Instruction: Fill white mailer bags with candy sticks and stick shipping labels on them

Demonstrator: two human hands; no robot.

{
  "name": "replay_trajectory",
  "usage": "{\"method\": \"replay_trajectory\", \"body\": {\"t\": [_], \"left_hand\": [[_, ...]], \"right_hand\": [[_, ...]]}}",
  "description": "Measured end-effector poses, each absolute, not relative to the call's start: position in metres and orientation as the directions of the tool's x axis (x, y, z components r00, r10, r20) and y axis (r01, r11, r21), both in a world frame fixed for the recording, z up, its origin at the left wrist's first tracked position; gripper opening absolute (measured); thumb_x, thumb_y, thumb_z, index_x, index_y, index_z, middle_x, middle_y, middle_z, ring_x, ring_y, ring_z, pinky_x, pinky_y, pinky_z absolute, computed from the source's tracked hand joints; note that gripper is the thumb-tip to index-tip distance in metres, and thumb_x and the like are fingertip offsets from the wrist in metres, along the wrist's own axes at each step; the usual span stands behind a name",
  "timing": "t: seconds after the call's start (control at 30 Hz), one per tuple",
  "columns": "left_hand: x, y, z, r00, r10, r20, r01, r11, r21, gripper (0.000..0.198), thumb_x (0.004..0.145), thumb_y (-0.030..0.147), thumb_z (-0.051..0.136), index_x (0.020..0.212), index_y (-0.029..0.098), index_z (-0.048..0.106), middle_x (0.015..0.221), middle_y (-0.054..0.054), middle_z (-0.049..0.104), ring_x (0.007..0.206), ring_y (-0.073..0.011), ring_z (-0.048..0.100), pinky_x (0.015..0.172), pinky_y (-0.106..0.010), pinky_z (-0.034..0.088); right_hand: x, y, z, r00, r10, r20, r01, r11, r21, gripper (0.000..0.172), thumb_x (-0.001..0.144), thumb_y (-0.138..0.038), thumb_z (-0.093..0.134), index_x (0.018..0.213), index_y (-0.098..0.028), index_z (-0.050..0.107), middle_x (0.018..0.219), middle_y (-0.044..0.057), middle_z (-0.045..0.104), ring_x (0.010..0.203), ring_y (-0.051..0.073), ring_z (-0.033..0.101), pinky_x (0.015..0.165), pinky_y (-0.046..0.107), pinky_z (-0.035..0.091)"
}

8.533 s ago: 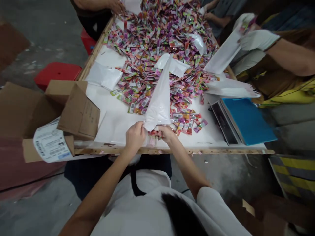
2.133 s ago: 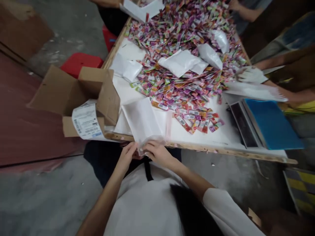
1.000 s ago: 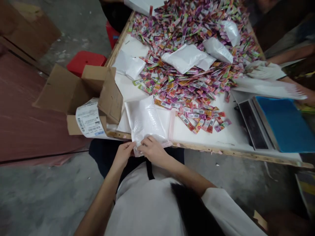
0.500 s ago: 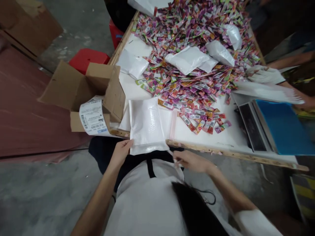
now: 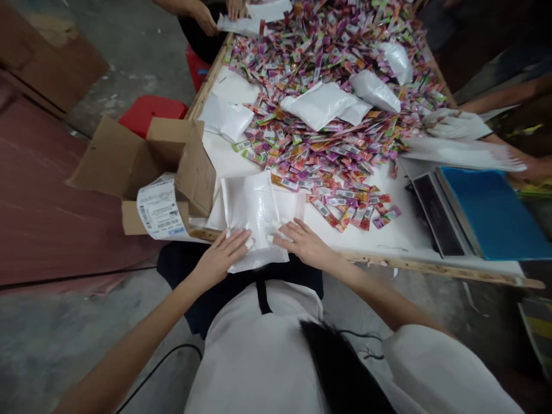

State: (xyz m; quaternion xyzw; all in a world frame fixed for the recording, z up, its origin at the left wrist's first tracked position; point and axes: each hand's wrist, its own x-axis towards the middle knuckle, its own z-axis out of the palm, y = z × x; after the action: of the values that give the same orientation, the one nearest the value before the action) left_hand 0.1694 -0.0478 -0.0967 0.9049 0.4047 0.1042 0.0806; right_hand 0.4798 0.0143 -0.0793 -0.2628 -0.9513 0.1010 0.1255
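Observation:
A filled white plastic mailer bag (image 5: 252,215) lies at the near edge of the white table (image 5: 405,233), its bottom end hanging over the wooden rim. My left hand (image 5: 222,256) rests flat on the bag's lower left end, fingers stretched out. My right hand (image 5: 299,241) presses flat on its lower right end, fingers spread. Neither hand grips anything. Behind the bag a big heap of small colourful sachets (image 5: 328,86) covers the table.
An open cardboard box (image 5: 149,167) with a shipping label stands left of the bag. A scale with a blue top (image 5: 478,213) sits at the right. Several filled white bags (image 5: 319,106) lie on the heap. Other people's hands (image 5: 452,123) work at the right and far end. Red stools (image 5: 149,112) stand left.
My right hand, off to the right below the table edge half a second ago, has come back onto the bag. Both hands now press flat on its near end.

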Motion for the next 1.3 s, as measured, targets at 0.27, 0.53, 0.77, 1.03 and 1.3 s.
{"method": "replay_trajectory", "body": {"t": [0.27, 0.53, 0.77, 1.03, 1.3], "left_hand": [[0.158, -0.046, -0.127, 0.648, 0.701, 0.297, 0.581, -0.708, 0.403, 0.058, 0.084, -0.003, 0.042, 0.137, 0.018, 0.054, 0.145, -0.015, 0.054, 0.143, -0.0216, 0.038, 0.117, -0.048, 0.033], [0.158, -0.029, -0.106, 0.303, 0.933, 0.193, 0.635, -0.349, 0.689, 0.037, 0.096, 0.039, 0.046, 0.113, 0.020, 0.072, 0.113, -0.012, 0.075, 0.106, -0.0260, 0.070, 0.095, -0.037, 0.052], [0.184, -0.003, -0.087, -0.123, 0.992, 0.013, 0.868, 0.101, 0.486, 0.049, 0.093, 0.049, 0.041, 0.089, 0.017, 0.077, 0.076, -0.015, 0.075, 0.073, -0.0298, 0.069, 0.065, -0.033, 0.044], [0.194, 0.014, -0.084, -0.274, 0.960, -0.047, 0.848, 0.265, 0.459, 0.040, 0.087, 0.051, 0.052, 0.099, 0.016, 0.067, 0.086, -0.015, 0.073, 0.084, -0.0332, 0.068, 0.071, -0.036, 0.046], [0.189, 0.022, -0.089, -0.333, 0.872, -0.360, 0.167, 0.430, 0.887, 0.057, 0.061, 0.052, 0.077, 0.102, 0.014, 0.067, 0.088, -0.011, 0.074, 0.080, -0.0273, 0.069, 0.069, -0.035, 0.053]], "right_hand": [[0.487, 0.033, -0.116, -0.878, 0.379, 0.293, 0.272, 0.898, -0.347, 0.028, 0.095, -0.010, 0.040, 0.098, -0.018, 0.067, 0.101, 0.008, 0.070, 0.100, 0.016, 0.063, 0.096, 0.037, 0.049], [0.472, 0.034, -0.105, -0.613, 0.758, 0.222, 0.371, 0.524, -0.767, 0.025, 0.094, -0.018, 0.035, 0.088, -0.019, 0.060, 0.083, 0.004, 0.067, 0.073, 0.014, 0.063, 0.069, 0.023, 0.047], [0.448, 0.048, -0.108, -0.318, 0.948, 0.011, 0.651, 0.227, -0.725, 0.025, 0.094, -0.032, 0.041, 0.081, -0.020, 0.059, 0.059, -0.001, 0.052, 0.055, 0.013, 0.049, 0.058, 0.023, 0.034], [0.439, 0.066, -0.114, -0.148, 0.976, -0.159, 0.743, 0.004, -0.669, 0.018, 0.087, -0.034, 0.057, 0.094, -0.017, 0.060, 0.066, -0.001, 0.059, 0.058, 0.014, 0.050, 0.057, 0.023, 0.033], [0.416, 0.058, -0.105, -0.227, 0.951, -0.210, 0.248, -0.152, -0.957, 0.034, 0.079, -0.051, 0.064, 0.091, -0.019, 0.060, 0.075, 0.000, 0.062, 0.065, 0.013, 0.054, 0.058, 0.023, 0.042]]}}
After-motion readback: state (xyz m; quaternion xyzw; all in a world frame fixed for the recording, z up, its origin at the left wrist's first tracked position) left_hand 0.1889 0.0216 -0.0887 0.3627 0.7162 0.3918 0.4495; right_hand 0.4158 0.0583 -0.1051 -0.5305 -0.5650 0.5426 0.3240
